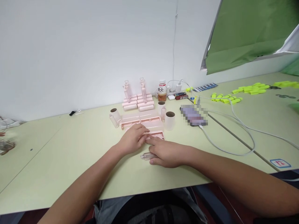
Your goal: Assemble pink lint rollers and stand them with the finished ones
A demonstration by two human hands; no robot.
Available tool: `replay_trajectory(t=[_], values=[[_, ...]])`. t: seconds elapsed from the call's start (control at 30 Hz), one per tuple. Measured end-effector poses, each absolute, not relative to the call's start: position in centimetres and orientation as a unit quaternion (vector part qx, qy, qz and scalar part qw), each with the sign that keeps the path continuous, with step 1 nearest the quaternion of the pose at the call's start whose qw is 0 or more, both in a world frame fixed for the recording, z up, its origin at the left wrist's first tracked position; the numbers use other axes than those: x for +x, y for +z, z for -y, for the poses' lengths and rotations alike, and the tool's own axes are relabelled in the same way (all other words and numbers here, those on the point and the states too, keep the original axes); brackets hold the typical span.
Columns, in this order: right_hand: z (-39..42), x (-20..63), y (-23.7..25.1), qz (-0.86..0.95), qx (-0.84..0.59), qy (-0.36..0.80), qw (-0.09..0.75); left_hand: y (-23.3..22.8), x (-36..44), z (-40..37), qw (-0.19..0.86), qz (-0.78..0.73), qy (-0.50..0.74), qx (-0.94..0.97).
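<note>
Hands at work near the front edge of a pale green table (pixel 70 155), both low over a small pink tray (pixel 156 135) lying flat just ahead of the fingers. Left hand (pixel 132 140) resting palm down, fingers loosely curled and touching the tray's near rim, pinching nothing visible. Right hand (pixel 167 153) laid flat beside it, index finger stretched onto the tray, thumb and lower fingers pressing a small clear vial (pixel 147 156) against the tabletop. Vial probably light, stiff, smooth and slippery, likely to roll; best taken across the middle of its barrel. Tray thin moulded plastic by the look, light and slightly flexible, safest lifted by its long edges. Just behind, more pink trays (pixel 142 119) and upright cardboard tubes (pixel 170 120), easily toppled. Right of these, a phone (pixel 193 115) with white cable (pixel 233 137) looping across the surface. Open room to the left and toward the near edge.
</note>
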State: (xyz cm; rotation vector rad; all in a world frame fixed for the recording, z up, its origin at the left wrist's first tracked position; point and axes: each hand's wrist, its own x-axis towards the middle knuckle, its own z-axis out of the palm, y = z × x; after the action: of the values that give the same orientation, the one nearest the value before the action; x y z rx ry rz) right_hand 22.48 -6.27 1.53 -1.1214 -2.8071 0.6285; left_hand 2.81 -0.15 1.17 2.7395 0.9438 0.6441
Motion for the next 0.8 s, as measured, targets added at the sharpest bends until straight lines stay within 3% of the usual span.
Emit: replay_trajectory(t=[0.17, 0.37, 0.5, 0.7, 0.8], values=[[5.8, 22.9, 1.6, 0.901, -0.374, 0.22, 0.023, 1.8, 1.7, 0.3, 0.137, -0.44, 0.118, 0.879], [5.3, 23.2, 1.6, 0.898, -0.387, 0.207, 0.032, 2.6, 2.3, 0.4, 0.163, -0.401, 0.094, 0.896], [5.1, 23.3, 1.7, 0.901, -0.383, 0.198, 0.05, 4.0, 2.6, 0.6, 0.174, -0.397, 0.128, 0.892], [5.4, 23.4, 2.5, 0.891, -0.373, 0.216, 0.139, 4.9, 2.2, 2.3, 0.279, -0.313, 0.213, 0.883], [5.5, 23.2, 2.6, 0.869, -0.404, 0.22, 0.181, 4.6, 2.0, 3.0, 0.268, -0.294, 0.226, 0.889]])
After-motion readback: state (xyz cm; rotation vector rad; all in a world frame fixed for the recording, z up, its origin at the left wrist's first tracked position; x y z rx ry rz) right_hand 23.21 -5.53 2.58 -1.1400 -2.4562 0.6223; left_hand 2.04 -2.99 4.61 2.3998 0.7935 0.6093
